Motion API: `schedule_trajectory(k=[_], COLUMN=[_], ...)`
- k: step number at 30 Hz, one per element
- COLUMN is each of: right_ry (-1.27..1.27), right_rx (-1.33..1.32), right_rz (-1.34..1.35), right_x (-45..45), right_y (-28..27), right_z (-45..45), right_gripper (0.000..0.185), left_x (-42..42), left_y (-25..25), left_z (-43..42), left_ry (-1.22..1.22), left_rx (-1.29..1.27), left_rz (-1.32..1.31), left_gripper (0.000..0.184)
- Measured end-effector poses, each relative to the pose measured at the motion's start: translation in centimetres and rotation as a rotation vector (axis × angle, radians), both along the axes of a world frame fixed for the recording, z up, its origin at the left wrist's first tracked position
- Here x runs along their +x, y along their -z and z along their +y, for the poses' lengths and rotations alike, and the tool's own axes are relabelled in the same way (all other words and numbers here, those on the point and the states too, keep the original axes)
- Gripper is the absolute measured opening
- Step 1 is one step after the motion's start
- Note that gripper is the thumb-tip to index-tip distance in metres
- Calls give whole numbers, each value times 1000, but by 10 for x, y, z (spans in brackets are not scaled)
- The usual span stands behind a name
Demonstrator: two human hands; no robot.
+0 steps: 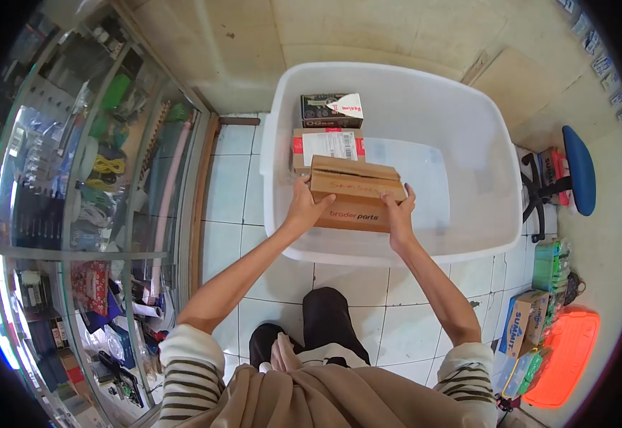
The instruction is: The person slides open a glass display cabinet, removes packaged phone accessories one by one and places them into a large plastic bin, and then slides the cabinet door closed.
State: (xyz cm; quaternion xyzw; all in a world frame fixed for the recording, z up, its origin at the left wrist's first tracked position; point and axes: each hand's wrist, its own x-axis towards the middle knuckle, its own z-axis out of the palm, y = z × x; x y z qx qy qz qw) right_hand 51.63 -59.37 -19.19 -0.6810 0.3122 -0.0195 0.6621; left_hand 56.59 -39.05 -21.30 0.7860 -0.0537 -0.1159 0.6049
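Between my two hands is a brown cardboard box [353,203] with "broderparts" printed on its side and handwriting above. My left hand [306,207] grips its left end, and my right hand [401,214] grips its right end. The box is over the near rim of a large white plastic tub [496,164]. Inside the tub, at its left side, lie a box with a white label and red tape [329,145] and, behind it, a dark printed box [325,108] with a white flap. The held box partly hides the labelled one.
A glass cabinet [122,164] full of goods stands on the left. At the right are a chair with a blue backrest [579,171], a "SUMMIT" carton [519,324] and an orange lid [566,360]. White tiles [346,278] cover the floor.
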Motion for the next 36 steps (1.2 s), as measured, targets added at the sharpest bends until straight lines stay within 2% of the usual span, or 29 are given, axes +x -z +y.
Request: schedule_trajectory(k=[2,4,6,8,9,12,14,18,20,24,27,29,30,32,33,35,36], right_ry=[-65,-94,-168,-219,-274,-374,-365,-241,-249,-261,-262,-294,-321,-360,-397,-425,-447], right_rx=[48,95,81,52,23,-107,-107,-58,-65,-170,-168,-130,-95,-108,-118,-121,-124], right_rz=[132,152,307,399,489,574,612,707,631,535,452,474,497,455,413,396,383], right_x=[-1,3,12,26,31,43,44,59,68,74,73,74,74,68,65,64,65], right_y=[25,42,57,73,82,147,161,194,223,244,246,236,230,238,242,237,235], right_z=[-6,-10,-12,-10,-9,-3,7,15,13,17,23,20,18,14,14,16,15], right_gripper=[79,84,92,96,99,95,92,82,81,77,77,76,76,75,74,70,67], left_x=[10,17,22,26,29,43,53,55,54,55,59,53,49,30,22,12,16], left_y=[28,42,53,61,70,113,150,185,201,229,235,235,228,187,196,220,215], left_z=[-1,-7,-12,-21,-23,-26,-27,-32,-32,-17,-16,-19,-23,-45,-50,-53,-51], left_ry=[60,47,37,-31,-27,-36,-19,-11,-124,-34,93,140,155,133,125,110,101], left_rx=[11,56,104,521,524,575,840,927,793,675,775,812,822,1027,1024,1170,1164], left_rz=[206,263,315,370,372,519,515,466,551,562,586,694,731,793,792,624,620], left_gripper=[73,76,79,82,82,84,84,87,90,100,110,109,108,102,102,118,118])
